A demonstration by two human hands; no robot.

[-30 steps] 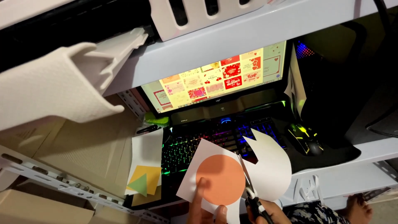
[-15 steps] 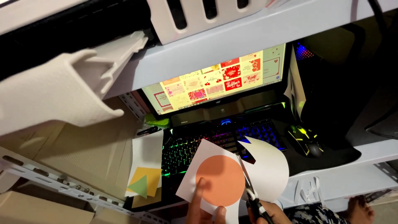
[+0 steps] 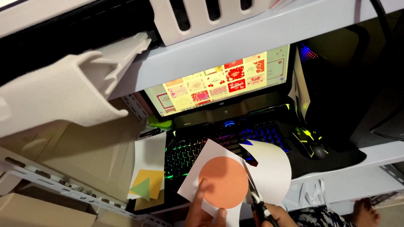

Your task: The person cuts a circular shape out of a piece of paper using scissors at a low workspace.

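Grey metal shelving (image 3: 235,38) frames a dim desk nook, seen from above the person's hands. Under the shelf sits an open laptop (image 3: 219,126) with a rainbow-lit keyboard; its screen shows a grid of red and pink greeting-card pictures. Just right of the laptop, a black mouse (image 3: 312,145) with yellow-green lights rests on a dark mat. Left of the keyboard lies a white sheet topped by yellow paper and a green triangle (image 3: 144,188), beside flattened cardboard (image 3: 80,155).

Near the bottom edge of the view, over the laptop's front edge, the left hand (image 3: 202,210) pinches a white paper sheet (image 3: 210,157) printed with a large orange circle (image 3: 223,182), thumb pressed on the circle's lower left. The right hand (image 3: 273,213) has its fingers closed around the handles of scissors (image 3: 253,191), whose blades bite into the sheet along the circle's right edge. A freed flap of white paper (image 3: 271,168) curls away to the right.

The step in hand appears to be cutting out the circle, roughly partway round its right side. Continuing the cut would likely call for turning the sheet with the left hand so the blades follow the curve.
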